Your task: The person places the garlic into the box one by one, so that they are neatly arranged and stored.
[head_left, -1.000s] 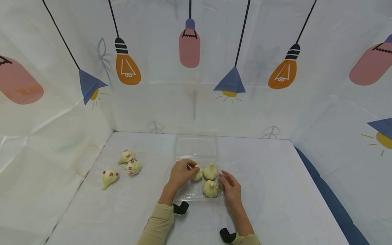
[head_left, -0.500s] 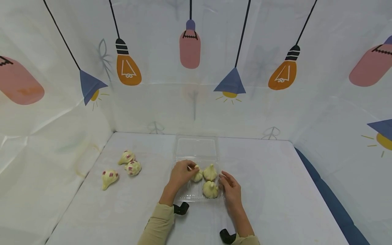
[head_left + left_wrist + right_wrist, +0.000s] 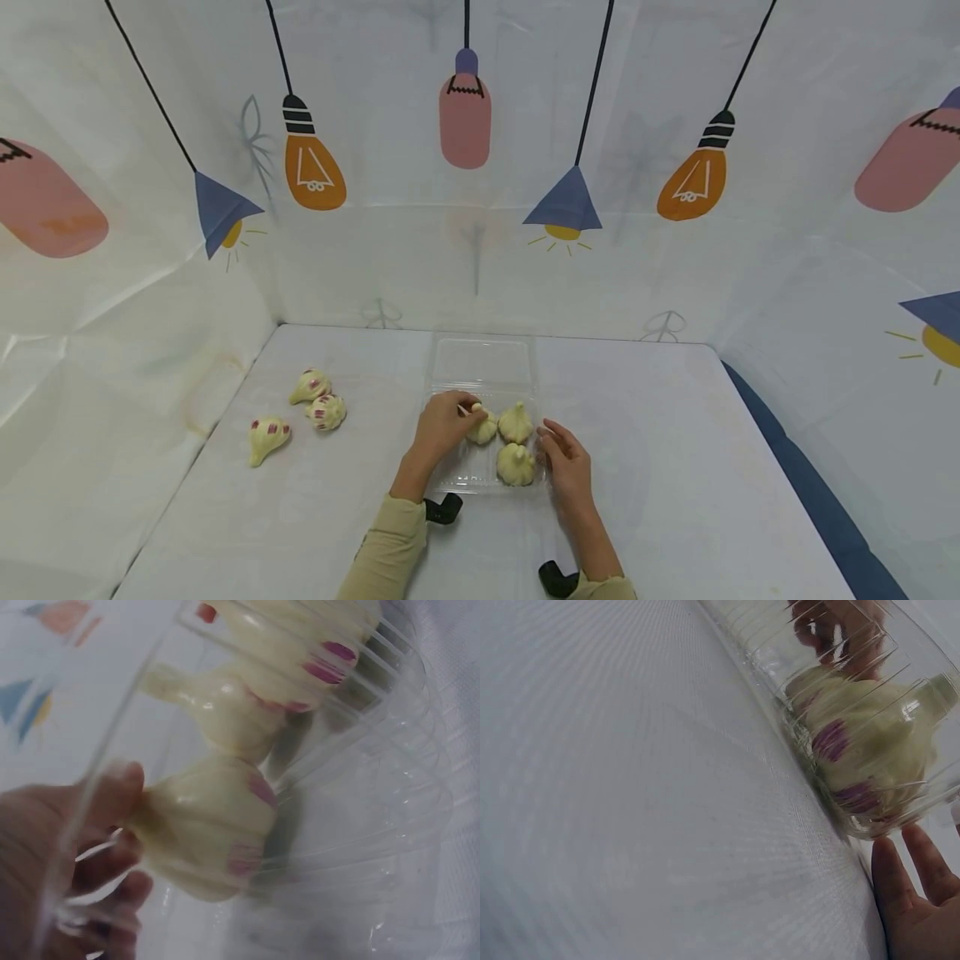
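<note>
A clear plastic box [image 3: 467, 483] lies on the table with its lid [image 3: 480, 358] folded back. Three pale garlic bulbs sit inside it: one at the back right [image 3: 515, 422], one at the front right [image 3: 516, 464] and one on the left [image 3: 482, 427]. My left hand [image 3: 442, 427] reaches over the box and pinches the left bulb by its stem; the left wrist view shows this bulb [image 3: 206, 832] on the box floor, with purple patches low down. Beside the box's right wall, my right hand [image 3: 567, 462] holds nothing, its fingertips [image 3: 889, 859] right at the clear plastic.
On the table's left side lie three more garlic bulbs with purple patches: two close together, an upper one [image 3: 310, 385] and a lower one [image 3: 326, 411], and a third [image 3: 267, 439] nearer. A white sheet with printed lamps [image 3: 480, 250] hangs behind the white table [image 3: 675, 467].
</note>
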The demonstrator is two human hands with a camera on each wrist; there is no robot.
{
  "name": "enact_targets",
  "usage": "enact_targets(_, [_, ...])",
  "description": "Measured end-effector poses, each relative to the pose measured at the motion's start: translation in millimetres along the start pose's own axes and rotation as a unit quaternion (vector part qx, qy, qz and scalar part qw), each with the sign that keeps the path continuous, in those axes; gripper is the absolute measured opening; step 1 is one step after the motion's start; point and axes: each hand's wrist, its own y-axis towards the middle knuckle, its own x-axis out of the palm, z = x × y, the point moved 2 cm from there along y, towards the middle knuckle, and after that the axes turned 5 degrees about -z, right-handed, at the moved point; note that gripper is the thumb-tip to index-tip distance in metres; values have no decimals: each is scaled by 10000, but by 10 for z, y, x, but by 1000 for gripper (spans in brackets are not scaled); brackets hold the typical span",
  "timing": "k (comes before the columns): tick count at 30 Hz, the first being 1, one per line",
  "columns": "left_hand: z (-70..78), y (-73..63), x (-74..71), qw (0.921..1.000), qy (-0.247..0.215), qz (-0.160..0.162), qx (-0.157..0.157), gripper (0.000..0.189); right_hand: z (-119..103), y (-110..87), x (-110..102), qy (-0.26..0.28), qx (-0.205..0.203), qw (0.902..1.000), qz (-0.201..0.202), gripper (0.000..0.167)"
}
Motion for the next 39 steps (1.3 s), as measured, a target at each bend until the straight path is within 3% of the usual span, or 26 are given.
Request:
enact_targets(14, [11,-42,-126,9998,34,168,-40,25,-1,19,22,115,212,9997,1,38])
enact_targets(30, [-24,-141,-324,9980,-187,485,355,23,-33,23,-4,250,393,9988,-136,39])
enact_targets(39, [-133,-278,-498,9982,-163,553,187,23,-2,15,6,154,243,9996,-50,39])
